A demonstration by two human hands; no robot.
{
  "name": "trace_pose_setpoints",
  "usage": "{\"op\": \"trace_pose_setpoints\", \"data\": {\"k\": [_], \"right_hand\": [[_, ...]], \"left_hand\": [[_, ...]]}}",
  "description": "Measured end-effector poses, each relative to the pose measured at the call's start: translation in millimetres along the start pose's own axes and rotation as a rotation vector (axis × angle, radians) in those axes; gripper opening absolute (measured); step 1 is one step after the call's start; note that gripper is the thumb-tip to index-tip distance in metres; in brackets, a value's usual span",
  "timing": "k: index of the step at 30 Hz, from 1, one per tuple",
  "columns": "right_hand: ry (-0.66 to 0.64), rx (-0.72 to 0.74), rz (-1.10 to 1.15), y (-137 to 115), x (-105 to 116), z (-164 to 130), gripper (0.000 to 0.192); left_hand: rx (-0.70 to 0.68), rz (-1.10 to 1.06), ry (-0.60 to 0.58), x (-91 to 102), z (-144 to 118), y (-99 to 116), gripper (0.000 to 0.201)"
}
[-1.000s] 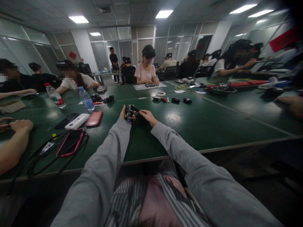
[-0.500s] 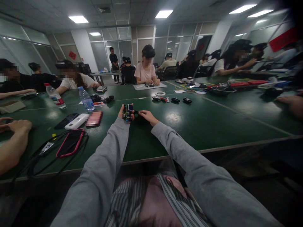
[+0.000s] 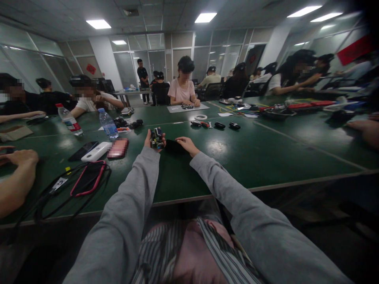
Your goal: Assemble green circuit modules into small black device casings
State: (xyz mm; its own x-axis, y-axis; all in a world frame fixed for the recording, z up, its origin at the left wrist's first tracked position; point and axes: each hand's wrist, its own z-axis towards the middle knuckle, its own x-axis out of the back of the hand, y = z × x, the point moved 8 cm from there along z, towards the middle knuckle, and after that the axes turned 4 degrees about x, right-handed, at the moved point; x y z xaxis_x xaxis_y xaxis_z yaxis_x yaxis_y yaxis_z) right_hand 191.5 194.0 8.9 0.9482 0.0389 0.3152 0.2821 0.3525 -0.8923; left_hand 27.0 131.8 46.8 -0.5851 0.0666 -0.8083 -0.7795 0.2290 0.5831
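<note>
The left hand (image 3: pixel 149 139) is closed around a small dark gadget (image 3: pixel 156 139), holding it up off the green table (image 3: pixel 237 157), at about 12 o'clock from the person's chest and out at full reach. What the gadget is exactly is too small to tell; it shows bits of colour on a black body. The right hand (image 3: pixel 185 144) sits just beside it at 3 o'clock, fingers loosely spread over a flat black piece (image 3: pixel 174 147) that lies on the table; whether it grips that piece I cannot tell.

The step in hand looks like fitting or inspecting the gadget, with the left hand steadying it while the right fetches a part. The next move would call for a firm pinch on the black piece and lining it up with the gadget.

Against half a second ago, the gadget has risen slightly and tilted, and the right hand has let go of its edge and dropped to the table. A pink-edged phone (image 3: pixel 89 178) and two water bottles (image 3: pixel 107 124) lie off toward 10 o'clock
</note>
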Motion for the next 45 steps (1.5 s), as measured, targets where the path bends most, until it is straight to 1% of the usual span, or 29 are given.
{"op": "trace_pose_setpoints", "data": {"k": [2, 4, 8, 10, 13, 15, 17, 20, 22, 27, 30, 32, 34, 37, 39, 42, 45], "right_hand": [[0.086, 0.048, -0.127, 0.8, 9.5, 1.9, 0.022], [0.137, 0.094, -0.226, 0.0, 16.2, 2.7, 0.021], [0.161, 0.118, -0.292, -0.9, 21.6, 3.2, 0.021], [0.148, 0.133, -0.269, -3.3, 20.1, 3.1, 0.024], [0.054, 0.161, -0.211, -6.7, 10.1, 3.0, 0.030], [-0.006, 0.169, -0.203, -7.5, 4.6, 2.9, 0.029], [-0.005, 0.169, -0.235, -7.8, 6.0, 2.9, 0.025], [0.056, 0.139, -0.325, -8.1, 15.3, 2.2, 0.021], [0.093, 0.108, -0.396, -10.1, 21.5, -0.2, 0.020], [0.227, 0.053, -0.588, -23.1, 39.3, -11.6, 0.021], [0.330, 0.071, -0.660, -33.8, 48.8, -17.9, 0.024], [0.406, 0.130, -0.663, -44.0, 50.7, -22.7, 0.027], [0.419, 0.235, -0.638, -57.0, 42.6, -27.9, 0.032], [0.317, 0.416, -0.605, -78.9, 14.9, -37.5, 0.035], [0.246, 0.506, -0.590, -91.5, -3.5, -45.3, 0.037], [0.155, 0.601, -0.557, -104.0, -24.3, -54.3, 0.044], [0.090, 0.643, -0.526, -106.0, -36.0, -56.0, 0.062]], "left_hand": [[-0.005, -0.009, 0.012, 1.5, 0.4, -0.2, 0.052], [-0.016, -0.017, 0.033, 4.8, 1.5, 0.5, 0.052], [-0.044, -0.032, 0.061, 11.0, 4.5, 2.6, 0.049], [-0.046, -0.032, 0.069, 13.2, 5.7, 2.9, 0.047], [-0.051, -0.033, 0.091, 17.1, 7.1, 3.9, 0.040], [-0.059, -0.038, 0.092, 19.3, 8.6, 5.2, 0.036], [-0.065, -0.048, 0.075, 20.6, 11.1, 6.6, 0.035], [-0.051, -0.065, 0.073, 24.9, 15.8, 6.8, 0.035], [-0.038, -0.072, 0.097, 29.5, 18.3, 6.3, 0.035], [-0.025, -0.062, 0.149, 36.7, 22.4, 6.3, 0.037], [-0.002, -0.021, 0.169, 36.9, 24.2, 4.2, 0.039], [0.006, 0.008, 0.186, 36.3, 24.6, 2.6, 0.041], [0.013, 0.030, 0.183, 33.6, 24.3, 0.7, 0.042], [0.036, 0.043, 0.146, 25.2, 22.2, -2.9, 0.045], [0.045, 0.037, 0.127, 18.7, 21.0, -4.6, 0.045], [0.007, 0.018, 0.142, 10.1, 20.8, -4.3, 0.044], [-0.037, -0.022, 0.099, -4.5, 21.3, -5.0, 0.041]]}}
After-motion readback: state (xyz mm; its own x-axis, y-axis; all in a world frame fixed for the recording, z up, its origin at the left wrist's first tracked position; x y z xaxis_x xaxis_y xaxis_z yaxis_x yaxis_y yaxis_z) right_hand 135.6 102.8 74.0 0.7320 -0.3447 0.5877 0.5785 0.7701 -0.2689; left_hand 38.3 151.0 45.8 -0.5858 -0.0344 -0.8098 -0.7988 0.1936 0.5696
